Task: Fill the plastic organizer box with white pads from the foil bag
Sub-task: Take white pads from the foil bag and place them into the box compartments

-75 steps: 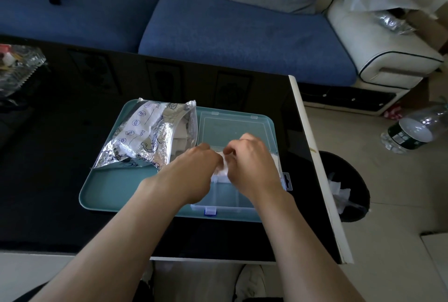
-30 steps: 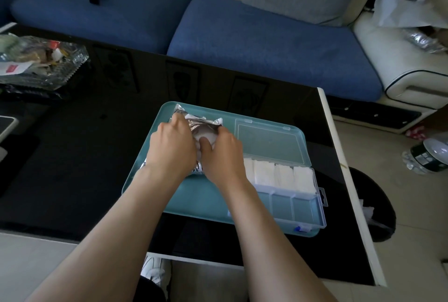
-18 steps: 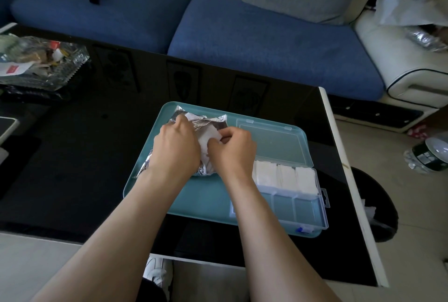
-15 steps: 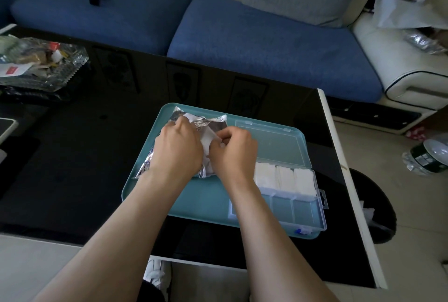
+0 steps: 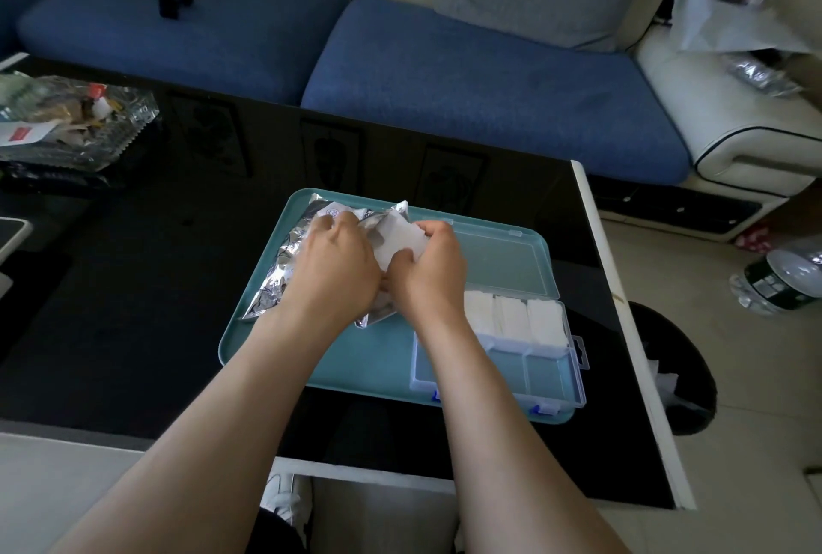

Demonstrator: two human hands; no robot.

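A crinkled silver foil bag (image 5: 284, 269) lies on the left half of a teal tray (image 5: 356, 358). My left hand (image 5: 331, 271) presses down on the bag and holds it. My right hand (image 5: 429, 271) grips a white pad (image 5: 398, 237) that sticks out of the bag's mouth. To the right on the tray sits the clear plastic organizer box (image 5: 551, 380) with its lid (image 5: 502, 260) folded back. Its far row holds white pads (image 5: 511, 315); the visible near compartments hold nothing.
The tray rests on a glossy black table (image 5: 133, 286) whose white right edge (image 5: 622, 313) borders the floor. A glass dish of clutter (image 5: 75, 126) stands far left. A blue sofa (image 5: 445, 82) lies behind. A dark bin (image 5: 680, 371) and a plastic bottle (image 5: 783, 282) are on the floor at the right.
Both hands went from the organizer box to the foil bag. My right hand has since drawn a white pad up out of the bag's mouth while my left hand keeps the bag down.
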